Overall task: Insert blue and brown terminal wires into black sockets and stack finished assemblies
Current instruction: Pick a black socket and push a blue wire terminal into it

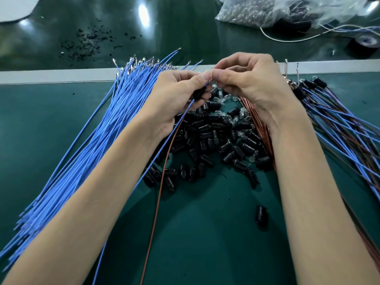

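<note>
A person's two bare forearms reach over a dark green work mat [205,243] toward a loose pile of black sockets [216,136] at its middle. Just above the far edge of that pile, the left hand [174,99] grips one black socket [200,93] between thumb and curled fingers. A single blue wire [164,145] and a single brown wire [162,182] trail from it down the near left side of the pile toward the viewer. The right hand [253,87] meets the left thumb to thumb, its thumb and forefinger pressed together on a thin reddish wire end at the socket's top, apparently the brown wire; the contact is too small to see clearly. Left of the pile lies a thick fan of loose blue wires [98,130], metal terminals pointing away. Along the pile's right edge runs a bundle of brown wires [261,128]. Farther right of the pile sits the stack of finished assemblies [339,124], sockets with blue and brown wires attached. One stray socket [261,215] lies near the viewer, apart from the pile. Beyond the pile, past a pale strip [51,76], are black scraps [90,42], a clear plastic bag [267,11] and a black tape roll [366,45].
</note>
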A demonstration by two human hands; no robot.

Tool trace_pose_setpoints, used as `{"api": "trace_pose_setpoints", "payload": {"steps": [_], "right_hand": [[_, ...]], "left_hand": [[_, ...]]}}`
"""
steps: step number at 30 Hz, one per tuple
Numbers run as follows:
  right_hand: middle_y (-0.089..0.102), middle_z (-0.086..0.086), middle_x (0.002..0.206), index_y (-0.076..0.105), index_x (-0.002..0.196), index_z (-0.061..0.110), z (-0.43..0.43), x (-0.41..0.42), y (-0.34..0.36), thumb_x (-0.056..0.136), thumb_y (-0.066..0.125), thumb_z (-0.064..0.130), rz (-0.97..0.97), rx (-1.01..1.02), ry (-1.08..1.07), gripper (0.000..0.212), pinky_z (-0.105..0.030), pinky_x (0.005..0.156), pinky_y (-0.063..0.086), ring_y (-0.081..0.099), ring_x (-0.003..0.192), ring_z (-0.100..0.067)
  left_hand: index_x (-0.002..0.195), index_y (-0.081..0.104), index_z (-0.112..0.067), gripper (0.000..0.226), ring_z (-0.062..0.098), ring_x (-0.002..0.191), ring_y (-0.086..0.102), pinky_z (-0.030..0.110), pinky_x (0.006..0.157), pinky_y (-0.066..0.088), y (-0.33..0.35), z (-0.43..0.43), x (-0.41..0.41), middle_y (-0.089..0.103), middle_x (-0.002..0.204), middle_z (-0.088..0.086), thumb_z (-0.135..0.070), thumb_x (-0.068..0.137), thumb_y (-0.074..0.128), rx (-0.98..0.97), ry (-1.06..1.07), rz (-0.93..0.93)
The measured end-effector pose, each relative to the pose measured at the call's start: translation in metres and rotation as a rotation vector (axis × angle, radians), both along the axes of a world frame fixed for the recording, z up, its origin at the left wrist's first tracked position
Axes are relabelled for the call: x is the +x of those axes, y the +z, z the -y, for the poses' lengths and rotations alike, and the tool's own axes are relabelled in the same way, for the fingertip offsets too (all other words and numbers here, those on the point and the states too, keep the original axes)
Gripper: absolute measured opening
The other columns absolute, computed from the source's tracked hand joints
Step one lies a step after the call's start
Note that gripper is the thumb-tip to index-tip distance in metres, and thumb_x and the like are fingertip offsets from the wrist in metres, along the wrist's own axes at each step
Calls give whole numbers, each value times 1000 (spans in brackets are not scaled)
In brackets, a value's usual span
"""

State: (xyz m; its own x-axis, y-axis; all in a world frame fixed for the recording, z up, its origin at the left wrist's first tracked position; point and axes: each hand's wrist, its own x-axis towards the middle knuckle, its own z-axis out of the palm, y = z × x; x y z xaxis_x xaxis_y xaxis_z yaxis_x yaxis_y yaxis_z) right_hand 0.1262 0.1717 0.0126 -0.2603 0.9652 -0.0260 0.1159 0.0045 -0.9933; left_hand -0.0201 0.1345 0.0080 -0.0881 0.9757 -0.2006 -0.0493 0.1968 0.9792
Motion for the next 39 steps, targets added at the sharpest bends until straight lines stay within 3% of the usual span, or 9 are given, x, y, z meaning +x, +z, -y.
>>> {"api": "trace_pose_setpoints", "payload": {"steps": [10,14,16,19,20,24,29,35,39], "right_hand": [[67,9,60,67,79,13,-1,3,-2,81,73,2,-24,21,4,12,-12,59,48,62,58,0],[70,7,66,69,81,16,-3,4,-5,87,71,15,-10,26,-20,6,-12,60,48,62,60,-1],[71,6,71,70,84,15,-6,10,-5,86,73,21,171,57,2,6,-13,60,46,61,60,0],[69,4,76,71,77,23,-8,13,-10,75,81,24,702,66,153,11,-17,66,44,61,69,-5],[68,3,77,69,72,25,-7,12,-11,74,83,25,796,55,159,14,-19,68,42,60,72,-8],[67,1,76,64,65,26,-7,4,-10,75,81,24,901,54,169,20,-19,59,40,58,70,-10],[60,8,81,60,84,25,-6,4,-11,82,75,19,912,123,249,17,-23,76,44,58,83,-12],[61,6,89,63,104,27,-7,10,-11,94,61,16,793,150,296,14,-23,76,39,55,79,-7],[61,-2,82,62,85,22,-7,13,-6,99,49,7,557,139,183,24,-22,71,51,57,73,-8]], "left_hand": [[79,68,-10,12,3,54,60,14,54,50,-2,0,-2,65,63,-4,-16,89,66,-7,-19,7],[76,66,-13,13,3,54,58,14,55,50,-1,0,-4,64,62,-6,-15,89,66,-6,-29,-26],[76,66,-13,13,1,54,58,13,55,50,-1,-1,-5,64,61,-7,-15,90,65,-6,-21,-40],[75,64,-14,18,1,56,60,12,56,49,-2,-2,-6,64,63,-8,-16,92,61,-7,-17,-71],[75,64,-14,19,1,57,61,13,56,50,-3,-2,-6,64,64,-8,-17,94,60,-9,-27,-83],[80,64,-12,18,1,61,65,12,61,52,-4,-2,-6,69,70,-8,-16,96,56,-14,-83,-83],[82,65,-10,13,3,60,65,14,62,53,-6,-2,-5,72,75,-4,-11,93,60,19,-66,-79],[76,67,-9,13,4,57,65,13,55,50,-8,-2,-7,73,71,-1,-8,89,65,60,-21,-77],[75,67,-11,16,5,59,66,13,58,50,-9,0,-6,73,70,-2,-7,90,63,89,-52,-106]]}}
